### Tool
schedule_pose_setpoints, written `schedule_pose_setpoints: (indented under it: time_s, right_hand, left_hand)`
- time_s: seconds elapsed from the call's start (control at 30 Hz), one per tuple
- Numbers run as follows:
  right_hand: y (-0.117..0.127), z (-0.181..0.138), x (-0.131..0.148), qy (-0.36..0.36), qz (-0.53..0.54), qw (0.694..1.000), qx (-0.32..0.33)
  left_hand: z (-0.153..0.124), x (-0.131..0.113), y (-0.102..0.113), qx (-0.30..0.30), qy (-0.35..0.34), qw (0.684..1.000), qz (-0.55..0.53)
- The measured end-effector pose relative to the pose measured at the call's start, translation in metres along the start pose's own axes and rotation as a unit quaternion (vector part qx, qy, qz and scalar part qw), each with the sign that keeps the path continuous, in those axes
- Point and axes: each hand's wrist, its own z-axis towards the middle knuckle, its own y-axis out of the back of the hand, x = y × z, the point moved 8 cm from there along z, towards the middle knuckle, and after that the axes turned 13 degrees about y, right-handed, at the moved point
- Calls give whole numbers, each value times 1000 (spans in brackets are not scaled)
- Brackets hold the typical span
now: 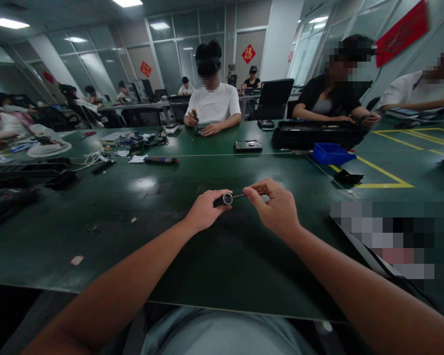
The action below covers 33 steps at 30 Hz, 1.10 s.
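Note:
My left hand (208,209) is closed around a short black cylinder (227,199), whose round, silver-rimmed end faces me. What kind of part it is, I cannot make out. Between thumb and fingers of my right hand (276,207) is a thin metal rod (239,195). Its far end reaches the rim of the cylinder; whether it touches or goes inside is too small to tell. The rest of the rod is hidden by my right fingers. Both hands are above the green table (192,266).
A pen-shaped tool (161,160) and a hard drive (247,146) lie farther back. On the right are a blue tray (333,154), a long black casing (318,134) and a blurred-out flat item (392,241). A person (212,106) works opposite; others sit around.

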Motion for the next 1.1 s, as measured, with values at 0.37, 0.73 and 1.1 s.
schedule_pose_setpoints:
  time_s: [0.37, 0.73, 1.1]
  right_hand:
    - [-7, -1, 5, 7, 64, 996, 57]
    - [-12, -5, 2, 0, 93, 993, 69]
    - [-20, -9, -28, -135, 247, 958, -51]
  left_hand:
    - [0, 2, -1, 2, 6, 1000, -1]
    - [3, 7, 0, -13, 9, 1000, -3]
    - [3, 3, 5, -23, 1, 1000, 5]
